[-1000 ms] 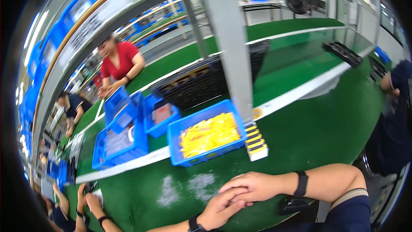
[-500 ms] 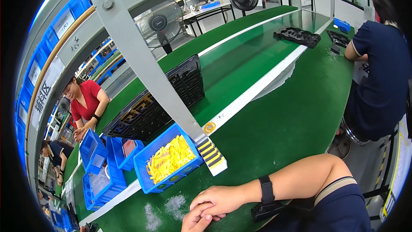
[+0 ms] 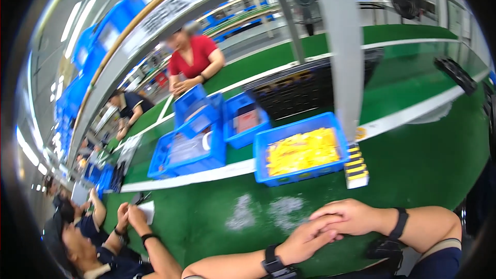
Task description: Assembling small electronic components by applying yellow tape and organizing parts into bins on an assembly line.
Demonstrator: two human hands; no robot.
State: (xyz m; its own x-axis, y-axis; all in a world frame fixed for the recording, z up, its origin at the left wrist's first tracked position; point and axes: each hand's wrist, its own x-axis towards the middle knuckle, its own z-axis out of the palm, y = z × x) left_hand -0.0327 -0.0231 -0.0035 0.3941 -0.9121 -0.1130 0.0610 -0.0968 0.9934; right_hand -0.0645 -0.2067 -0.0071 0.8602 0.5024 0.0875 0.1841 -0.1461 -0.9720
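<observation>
My left hand (image 3: 304,242) and my right hand (image 3: 351,216) are clasped together above the near side of the green work surface (image 3: 206,217). The right hand lies over the fingers of the left, and the fingers of both are closed on each other. No tool or part shows between them. Each wrist wears a black band. Just beyond the hands stands a blue bin (image 3: 302,177) full of flat yellow pieces (image 3: 305,150). Two whitish worn patches, the nearer one (image 3: 287,213) beside my fingers, mark the surface.
Blue bins (image 3: 209,163) with clear and pink contents stand left of the yellow pieces. A grey post (image 3: 338,46) rises behind, beside a large black tray (image 3: 289,93). Co-workers sit at near left; another person in red (image 3: 194,59) is across the bench.
The view has swung left, so the bins and post appear farther right and co-workers at near left have come in. My left forearm now shows; my hands remain clasped.
</observation>
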